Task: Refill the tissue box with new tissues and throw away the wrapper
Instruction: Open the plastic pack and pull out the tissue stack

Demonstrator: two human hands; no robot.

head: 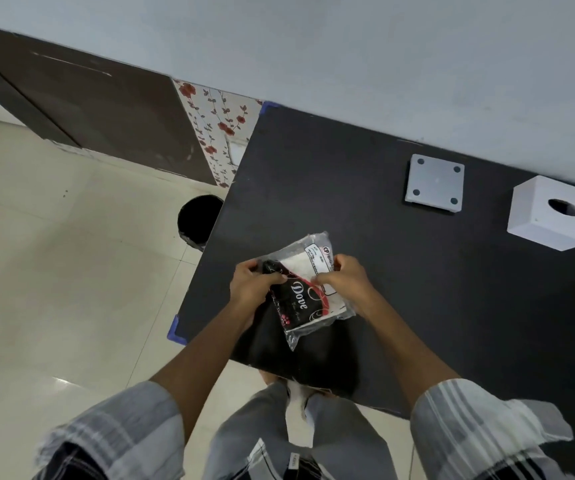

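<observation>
A pack of tissues (305, 299) in a clear plastic wrapper with a black, red and white "Dove" print is held just above the near part of the black table (417, 289). My left hand (253, 287) pinches its left edge and my right hand (346, 282) pinches its right edge, both near the top. The white cube tissue box (552, 214) with an oval hole on top stands at the far right of the table, apart from my hands. Its flat white base plate (435, 183) with round pads at the corners lies beside it to the left.
A round black bin (197, 218) stands on the tiled floor just off the table's left edge. A dark cabinet (88, 109) and a flowered panel (222, 133) line the far wall. Blue guards cover the table's left corners.
</observation>
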